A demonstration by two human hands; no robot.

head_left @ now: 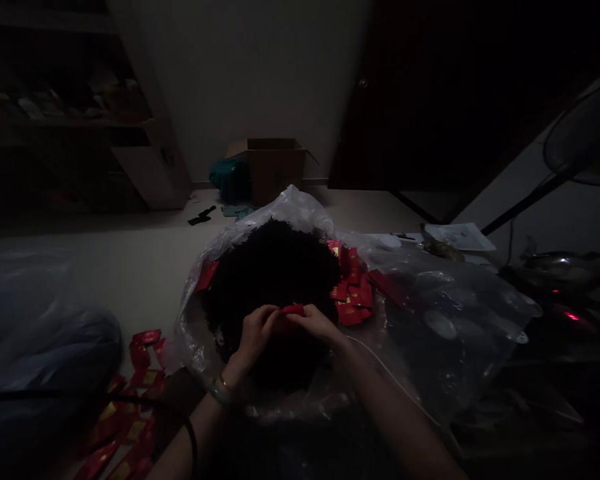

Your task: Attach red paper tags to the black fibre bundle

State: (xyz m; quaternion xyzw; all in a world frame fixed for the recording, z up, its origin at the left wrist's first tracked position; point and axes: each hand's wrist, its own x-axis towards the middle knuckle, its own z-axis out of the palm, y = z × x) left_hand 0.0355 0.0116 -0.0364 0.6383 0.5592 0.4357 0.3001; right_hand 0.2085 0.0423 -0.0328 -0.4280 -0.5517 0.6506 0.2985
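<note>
Between both hands is a small red packet [293, 309], pinched at its two ends. My left hand [257, 331] grips its left end, with bracelets on that wrist. On its right end, my right hand [321, 324] has the thumb and fingers closed. Beneath the hands spreads a large heap of dark, curly loose material [275, 267] in a clear plastic bag [193, 340]. Several red packets with gold marks [351, 287] lie at the heap's right side. What the packet contains cannot be seen in the dim light.
More red packets [135, 407] are piled at the lower left. A clear plastic sheet [445, 320] spreads to the right. An open cardboard box [277, 170] and a teal bag [230, 179] stand by the wall. A metal kettle-like object [560, 267] is at the right, near a red light.
</note>
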